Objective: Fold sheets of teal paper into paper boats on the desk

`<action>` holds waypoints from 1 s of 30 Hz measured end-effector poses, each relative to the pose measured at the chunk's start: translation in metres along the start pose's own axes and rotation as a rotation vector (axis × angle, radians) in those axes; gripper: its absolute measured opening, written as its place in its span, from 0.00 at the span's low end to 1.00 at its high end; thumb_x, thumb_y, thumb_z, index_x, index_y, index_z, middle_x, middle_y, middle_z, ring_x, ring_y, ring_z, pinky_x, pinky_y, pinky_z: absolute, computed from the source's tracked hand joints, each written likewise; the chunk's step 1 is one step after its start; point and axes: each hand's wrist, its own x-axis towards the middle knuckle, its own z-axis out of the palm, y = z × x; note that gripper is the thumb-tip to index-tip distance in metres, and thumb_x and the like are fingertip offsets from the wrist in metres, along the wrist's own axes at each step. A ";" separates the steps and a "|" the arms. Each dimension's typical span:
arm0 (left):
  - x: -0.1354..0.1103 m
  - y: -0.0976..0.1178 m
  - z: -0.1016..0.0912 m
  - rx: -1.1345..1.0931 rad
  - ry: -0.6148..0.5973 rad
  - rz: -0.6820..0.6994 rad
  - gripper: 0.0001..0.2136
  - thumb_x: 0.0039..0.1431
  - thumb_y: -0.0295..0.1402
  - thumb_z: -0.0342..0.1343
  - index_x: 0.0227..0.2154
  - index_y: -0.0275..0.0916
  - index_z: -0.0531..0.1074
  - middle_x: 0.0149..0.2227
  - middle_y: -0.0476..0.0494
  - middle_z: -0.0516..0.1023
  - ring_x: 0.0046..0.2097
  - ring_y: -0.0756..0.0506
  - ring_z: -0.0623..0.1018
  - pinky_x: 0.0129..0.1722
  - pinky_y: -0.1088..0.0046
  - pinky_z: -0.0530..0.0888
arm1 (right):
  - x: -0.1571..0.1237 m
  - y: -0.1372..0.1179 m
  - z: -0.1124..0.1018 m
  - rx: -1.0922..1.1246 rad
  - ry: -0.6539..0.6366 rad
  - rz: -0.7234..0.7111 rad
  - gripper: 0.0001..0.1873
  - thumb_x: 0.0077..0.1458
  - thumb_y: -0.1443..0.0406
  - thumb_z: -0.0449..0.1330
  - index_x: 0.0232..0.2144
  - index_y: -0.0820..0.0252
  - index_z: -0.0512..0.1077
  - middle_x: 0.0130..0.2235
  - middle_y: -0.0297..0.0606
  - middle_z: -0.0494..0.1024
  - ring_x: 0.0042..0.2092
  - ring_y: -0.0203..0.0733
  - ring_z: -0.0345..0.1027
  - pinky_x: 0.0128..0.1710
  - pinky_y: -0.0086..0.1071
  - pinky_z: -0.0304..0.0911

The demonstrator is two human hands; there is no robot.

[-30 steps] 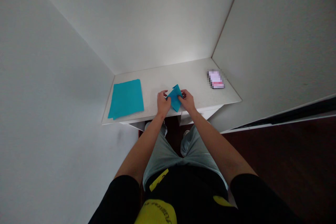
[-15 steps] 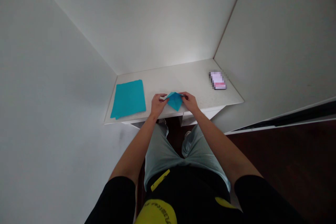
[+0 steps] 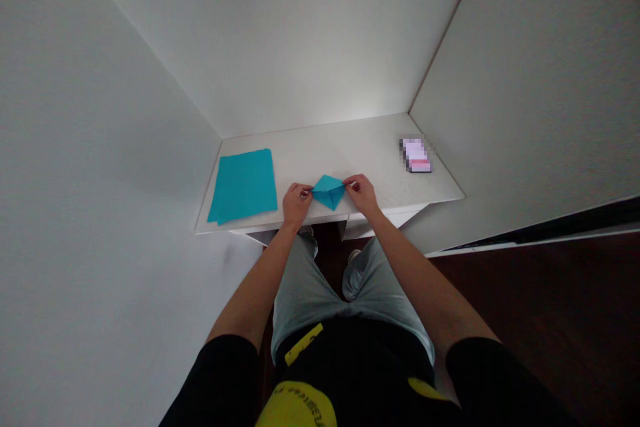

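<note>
A small folded piece of blue paper (image 3: 329, 185) is held over the front edge of the white desk (image 3: 345, 140), roughly diamond-shaped with a crease across its middle. My left hand (image 3: 297, 203) pinches its left corner between thumb and fingers. The opposite corner sits in the fingertips of my right hand (image 3: 361, 193). To the left of my hands lies a stack of blue paper sheets (image 3: 244, 187), flat and slightly uneven at the edges.
A phone with a blurred, lit screen (image 3: 416, 155) lies at the desk's right side. Walls close in the desk at the left, back and right. Beneath the front edge is a white drawer or shelf (image 3: 361, 225), with my legs close by.
The folded paper has opened out wider and flatter between my hands. My left hand has shifted slightly left and down, and both hands now grip nearer the paper's side tips.
</note>
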 end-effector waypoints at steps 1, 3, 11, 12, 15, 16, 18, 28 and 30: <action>-0.001 -0.001 0.000 0.004 -0.020 0.019 0.11 0.62 0.21 0.62 0.41 0.42 0.83 0.42 0.45 0.82 0.41 0.46 0.82 0.49 0.67 0.79 | 0.000 0.000 0.000 -0.011 0.008 -0.009 0.10 0.55 0.62 0.60 0.36 0.55 0.81 0.42 0.39 0.79 0.32 0.40 0.68 0.39 0.38 0.71; -0.002 -0.003 0.000 0.014 -0.055 0.060 0.12 0.63 0.21 0.61 0.43 0.43 0.85 0.44 0.44 0.83 0.45 0.45 0.83 0.52 0.67 0.80 | 0.000 0.001 0.000 -0.028 0.010 -0.012 0.10 0.55 0.64 0.60 0.35 0.55 0.82 0.42 0.40 0.79 0.33 0.40 0.69 0.39 0.39 0.72; 0.000 -0.001 0.001 0.152 -0.146 0.121 0.07 0.67 0.31 0.62 0.42 0.44 0.86 0.48 0.42 0.86 0.52 0.38 0.81 0.61 0.55 0.76 | -0.001 0.004 0.004 -0.189 0.019 -0.053 0.14 0.65 0.55 0.63 0.35 0.57 0.83 0.38 0.40 0.76 0.38 0.46 0.71 0.47 0.43 0.74; -0.001 0.000 0.000 0.178 -0.144 0.116 0.07 0.68 0.35 0.63 0.42 0.43 0.85 0.48 0.41 0.85 0.53 0.37 0.81 0.61 0.54 0.75 | -0.002 0.004 0.005 -0.228 0.011 -0.073 0.13 0.65 0.55 0.64 0.37 0.56 0.83 0.38 0.41 0.76 0.40 0.47 0.72 0.49 0.45 0.74; -0.004 0.005 -0.002 0.276 -0.164 0.158 0.16 0.67 0.45 0.65 0.51 0.42 0.84 0.54 0.36 0.83 0.58 0.34 0.78 0.62 0.52 0.74 | -0.005 0.002 0.009 -0.369 -0.022 -0.159 0.09 0.65 0.61 0.64 0.41 0.56 0.84 0.44 0.45 0.77 0.47 0.52 0.73 0.54 0.49 0.72; -0.006 0.006 -0.002 0.306 -0.186 0.194 0.19 0.67 0.47 0.65 0.55 0.43 0.82 0.58 0.35 0.81 0.61 0.33 0.77 0.64 0.51 0.72 | -0.007 0.001 0.010 -0.420 -0.035 -0.186 0.09 0.65 0.63 0.63 0.42 0.56 0.84 0.45 0.46 0.77 0.49 0.54 0.72 0.55 0.50 0.71; -0.009 0.008 -0.002 0.352 -0.248 0.270 0.25 0.68 0.49 0.64 0.63 0.46 0.77 0.68 0.37 0.76 0.67 0.32 0.72 0.67 0.49 0.69 | -0.011 -0.003 0.010 -0.510 -0.070 -0.234 0.11 0.66 0.65 0.62 0.45 0.55 0.84 0.48 0.48 0.79 0.51 0.56 0.72 0.55 0.51 0.70; -0.009 0.013 0.000 0.488 -0.452 0.394 0.32 0.74 0.53 0.51 0.75 0.49 0.64 0.79 0.47 0.58 0.79 0.33 0.58 0.76 0.47 0.59 | -0.040 -0.009 -0.009 -0.715 -0.401 -0.415 0.27 0.77 0.57 0.49 0.70 0.57 0.72 0.71 0.46 0.73 0.71 0.55 0.67 0.69 0.54 0.62; -0.009 0.012 0.001 0.503 -0.460 0.401 0.33 0.73 0.54 0.51 0.76 0.48 0.63 0.80 0.46 0.56 0.79 0.33 0.57 0.76 0.47 0.58 | -0.040 -0.009 -0.008 -0.745 -0.435 -0.404 0.29 0.77 0.57 0.45 0.72 0.56 0.69 0.73 0.45 0.69 0.73 0.54 0.64 0.73 0.55 0.58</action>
